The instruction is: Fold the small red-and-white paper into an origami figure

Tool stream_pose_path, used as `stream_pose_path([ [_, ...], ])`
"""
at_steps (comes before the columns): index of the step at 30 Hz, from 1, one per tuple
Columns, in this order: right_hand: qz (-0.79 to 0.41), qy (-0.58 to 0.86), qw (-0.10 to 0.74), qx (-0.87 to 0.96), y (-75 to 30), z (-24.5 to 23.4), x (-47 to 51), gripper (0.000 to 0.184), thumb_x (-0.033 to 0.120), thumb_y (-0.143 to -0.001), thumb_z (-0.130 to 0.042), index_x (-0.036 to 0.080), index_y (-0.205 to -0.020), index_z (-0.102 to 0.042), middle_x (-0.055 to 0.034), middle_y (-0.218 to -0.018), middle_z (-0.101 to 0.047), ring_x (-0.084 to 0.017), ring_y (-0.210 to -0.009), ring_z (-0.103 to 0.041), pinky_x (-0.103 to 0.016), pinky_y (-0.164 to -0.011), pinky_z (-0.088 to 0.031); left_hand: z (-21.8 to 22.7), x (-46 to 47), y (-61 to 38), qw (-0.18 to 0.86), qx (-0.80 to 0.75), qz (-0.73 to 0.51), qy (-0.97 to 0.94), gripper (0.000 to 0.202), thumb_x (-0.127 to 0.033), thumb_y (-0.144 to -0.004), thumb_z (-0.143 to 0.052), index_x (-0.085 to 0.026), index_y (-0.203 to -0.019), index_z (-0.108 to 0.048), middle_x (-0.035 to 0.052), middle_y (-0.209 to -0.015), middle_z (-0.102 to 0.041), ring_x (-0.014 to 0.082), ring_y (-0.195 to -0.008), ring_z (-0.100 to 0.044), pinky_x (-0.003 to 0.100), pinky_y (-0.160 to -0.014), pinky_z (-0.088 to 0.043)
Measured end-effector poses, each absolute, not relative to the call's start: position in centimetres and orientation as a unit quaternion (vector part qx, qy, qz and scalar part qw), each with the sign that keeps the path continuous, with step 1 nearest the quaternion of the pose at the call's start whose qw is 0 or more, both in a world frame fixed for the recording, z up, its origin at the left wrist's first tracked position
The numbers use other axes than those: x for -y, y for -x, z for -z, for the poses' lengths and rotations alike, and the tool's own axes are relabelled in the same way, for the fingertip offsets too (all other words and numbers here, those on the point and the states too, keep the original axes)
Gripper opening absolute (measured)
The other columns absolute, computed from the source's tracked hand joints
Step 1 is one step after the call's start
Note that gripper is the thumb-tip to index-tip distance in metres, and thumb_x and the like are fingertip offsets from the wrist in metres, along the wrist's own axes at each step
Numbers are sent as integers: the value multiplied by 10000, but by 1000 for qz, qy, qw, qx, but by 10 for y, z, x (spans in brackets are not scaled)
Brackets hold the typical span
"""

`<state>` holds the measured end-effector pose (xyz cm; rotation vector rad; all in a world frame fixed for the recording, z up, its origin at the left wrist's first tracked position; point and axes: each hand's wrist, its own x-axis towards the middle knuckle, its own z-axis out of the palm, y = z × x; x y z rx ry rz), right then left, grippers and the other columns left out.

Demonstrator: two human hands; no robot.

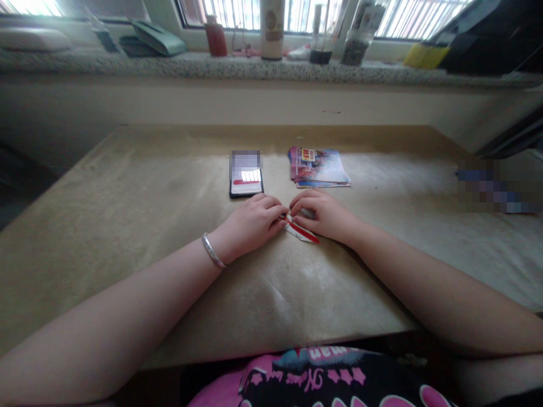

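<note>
My left hand [252, 223] and my right hand [324, 215] meet at the middle of the table, fingers curled. Both pinch a small folded piece of white and red paper [302, 233] that lies on the brown paper table cover [127, 226]. Most of the paper piece is hidden under my right hand. A silver bangle [212, 251] circles my left wrist. Just beyond my left hand lies a black phone [246, 175] with its screen lit. A stack of colourful leaflets [318, 167] lies just beyond my right hand.
A stone window ledge [169, 66] runs along the back, holding a red cup [216, 38], a tall bottle [272, 28], jars and a green pouch [159, 38]. Blurred items [496, 186] sit at the right table edge. A dark object [487, 39] occupies the far right.
</note>
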<state>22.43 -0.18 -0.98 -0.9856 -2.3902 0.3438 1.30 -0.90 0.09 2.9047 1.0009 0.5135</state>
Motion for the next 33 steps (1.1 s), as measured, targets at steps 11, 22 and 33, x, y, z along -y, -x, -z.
stream_pose_path([
  [11, -132, 364, 253, 886, -224, 5, 5, 104, 304, -769, -648, 203, -766, -620, -62, -936, -674, -208, -934, -593, -374, -878, -437, 1, 11, -14, 15, -340, -150, -928, 297, -309, -909, -488, -163, -1124, -632, 103, -1036, -584, 217, -987, -501, 375, -899, -441],
  [22, -164, 356, 267, 881, -228, 7, 1, 98, 286, -764, -658, 190, -769, -637, -71, -952, -670, -195, -916, -598, -361, -865, -442, 6, 4, -9, 105, -339, -203, -913, 240, -308, -845, -614, -182, -1049, -631, 62, -984, -524, 162, -876, -528, 290, -797, -467],
  [33, -234, 346, 300, 858, -226, 6, 3, 83, 235, -759, -626, 202, -728, -557, -53, -892, -660, -175, -869, -592, -337, -812, -452, 0, 10, -12, 69, -331, -156, -928, 214, -354, -911, -501, -160, -979, -559, 28, -856, -605, 150, -747, -561, 245, -630, -406],
])
